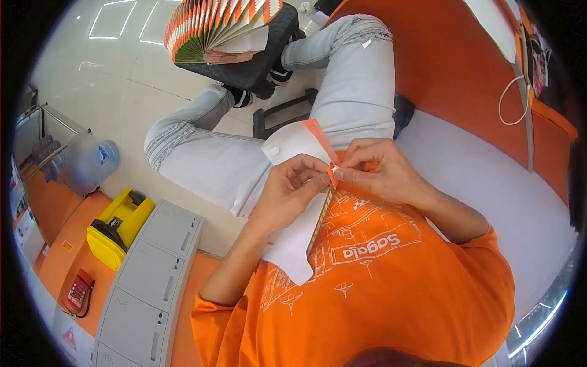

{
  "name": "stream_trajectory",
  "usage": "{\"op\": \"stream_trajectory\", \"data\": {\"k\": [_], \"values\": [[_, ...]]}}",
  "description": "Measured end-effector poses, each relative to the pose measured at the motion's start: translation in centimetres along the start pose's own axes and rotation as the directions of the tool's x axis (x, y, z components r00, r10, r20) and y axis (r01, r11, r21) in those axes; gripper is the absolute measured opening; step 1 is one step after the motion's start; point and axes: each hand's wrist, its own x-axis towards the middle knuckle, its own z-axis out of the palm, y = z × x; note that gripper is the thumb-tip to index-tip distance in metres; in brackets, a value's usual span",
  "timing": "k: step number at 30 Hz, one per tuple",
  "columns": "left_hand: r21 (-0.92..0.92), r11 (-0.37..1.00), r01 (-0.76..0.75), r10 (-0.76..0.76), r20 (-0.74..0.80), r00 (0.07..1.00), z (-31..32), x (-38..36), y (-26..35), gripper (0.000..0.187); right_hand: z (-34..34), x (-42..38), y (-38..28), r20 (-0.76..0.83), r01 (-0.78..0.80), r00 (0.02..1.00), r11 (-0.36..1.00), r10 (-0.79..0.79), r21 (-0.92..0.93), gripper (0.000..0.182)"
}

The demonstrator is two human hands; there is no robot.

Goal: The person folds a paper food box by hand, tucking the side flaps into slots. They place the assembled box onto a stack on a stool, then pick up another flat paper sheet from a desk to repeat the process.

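Close over my lap, my left hand (293, 186) pinches a white paper piece with an orange edge strip (319, 139). My right hand (379, 171) meets it from the other side, thumb and fingertips pressed on the same orange strip. The white paper (296, 142) fans out above the fingers and has a small notch. Its lower white part (293, 251) hangs below my left hand against the orange shirt (391, 293), with a thin patterned edge along its right side. The fingertips hide the spot where the two parts join.
A fan of stacked orange, white and green folded papers (223, 27) rests on a black stool (251, 70) beyond my knees. Grey lockers (143, 287), a yellow case (122, 229) and blue water bottles (107, 159) stand at left. A white cable (502, 107) hangs at right.
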Motion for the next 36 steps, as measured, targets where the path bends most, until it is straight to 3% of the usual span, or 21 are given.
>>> {"op": "stream_trajectory", "data": {"k": [1,6,8,11,13,15,17,19,20,22,23,25,30,32,34,36], "values": [[-0.028,1.000,-0.010,0.010,0.002,1.000,-0.2,0.1,-0.3,0.009,-0.1,0.1,-0.1,0.024,0.056,0.998,0.998,-0.056,-0.021,0.013],[-0.070,0.996,-0.057,0.054,-0.041,0.998,-0.2,-0.1,-0.4,0.015,-0.3,0.6,-1.1,0.038,0.019,0.999,1.000,-0.019,0.013,0.013],[-0.074,0.985,-0.157,0.154,-0.036,0.987,-0.3,0.0,-0.9,0.018,-0.2,0.8,-1.1,0.022,0.048,0.999,0.998,-0.049,0.045,0.012],[-0.095,0.976,-0.195,0.191,-0.049,0.980,-0.2,0.1,-0.6,0.010,0.0,1.4,-1.1,0.081,0.005,0.997,0.995,-0.013,0.105,0.011],[-0.117,0.970,-0.213,0.208,-0.047,0.977,-0.7,0.3,-0.8,0.011,0.7,1.8,-0.4,-0.019,0.117,0.993,0.986,-0.115,0.123,0.011],[-0.139,0.963,-0.230,0.225,-0.049,0.973,-0.9,0.3,-0.8,0.012,0.9,2.0,-0.4,-0.010,0.090,0.996,0.979,-0.089,0.183,0.011],[0.048,0.955,-0.291,0.295,-0.105,0.950,-0.6,0.1,-0.8,0.016,1.0,2.1,-0.5,0.002,0.059,0.998,0.969,-0.061,0.241,0.012],[0.124,0.938,-0.325,0.338,-0.109,0.935,-0.6,0.2,-0.4,0.019,1.1,2.1,-0.6,-0.061,0.216,0.974,0.976,-0.217,-0.021,0.012],[0.197,0.915,-0.352,0.377,-0.106,0.920,-0.6,0.2,-0.4,0.022,1.3,2.0,-0.7,-0.060,0.217,0.974,0.976,-0.217,-0.020,0.012],[0.198,0.902,-0.383,0.409,-0.111,0.906,-0.5,0.3,-0.4,0.023,1.6,2.1,-0.7,-0.125,0.355,0.921,0.927,-0.369,-0.117,0.015],[0.197,0.891,-0.409,0.435,-0.113,0.893,-0.4,0.3,-0.4,0.025,1.5,2.2,-0.7,-0.128,0.354,0.921,0.928,-0.367,-0.117,0.015],[0.145,0.909,-0.390,0.407,-0.105,0.907,-0.3,0.0,0.0,0.027,1.1,2.8,-0.5,-0.120,0.347,0.933,0.936,-0.338,0.060,0.018],[0.094,0.901,-0.424,0.430,-0.061,0.901,-1.1,-0.2,-0.9,0.033,0.9,3.0,0.0,-0.042,0.363,0.931,0.931,-0.362,0.043,0.023],[0.172,0.861,-0.478,0.490,-0.029,0.871,-1.0,-0.4,-1.1,0.033,1.2,3.0,-0.1,-0.044,0.388,0.921,0.921,-0.387,0.018,0.024],[0.194,0.840,-0.506,0.523,-0.045,0.851,-0.7,-0.2,-1.6,0.032,1.8,3.0,0.3,-0.082,0.285,0.959,0.925,-0.273,0.251,0.024],[0.218,0.819,-0.530,0.554,-0.064,0.830,-1.0,-0.2,-2.3,0.031,2.2,3.0,0.0,-0.081,0.289,0.957,0.917,-0.278,0.276,0.024]]}}
